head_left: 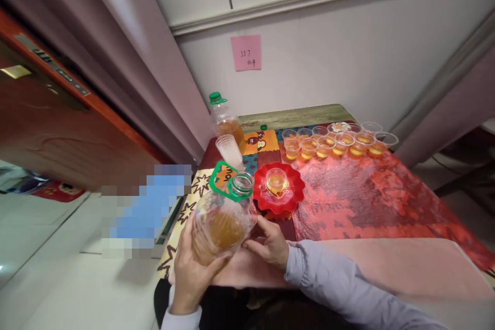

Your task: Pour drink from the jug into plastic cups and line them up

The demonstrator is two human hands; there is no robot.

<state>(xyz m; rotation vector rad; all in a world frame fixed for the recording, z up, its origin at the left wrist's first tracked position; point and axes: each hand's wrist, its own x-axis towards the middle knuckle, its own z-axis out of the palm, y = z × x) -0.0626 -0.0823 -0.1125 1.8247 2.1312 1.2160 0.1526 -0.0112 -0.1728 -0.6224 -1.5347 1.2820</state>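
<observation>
Between my hands is a large clear plastic jug (222, 229) of amber liquid, uncapped, with a green carrying ring at its neck. It tilts towards the red plate. My left hand (193, 263) wraps round its left side and underside. Against its right side rests my right hand (268, 242), fingers curled on the plastic. Just beyond the jug's mouth, a red scalloped plate (297, 200) bears one clear plastic cup (277, 180) with amber liquid in it. A leaning stack of clear cups (229, 151) stands behind the jug.
Rows of clear cups (327, 145), several holding amber liquid, line the back right of the table. A second jug (228, 124) with a green cap stands at the back left, near a loose green cap (263, 127). A pink cloth (386, 263) covers the front edge.
</observation>
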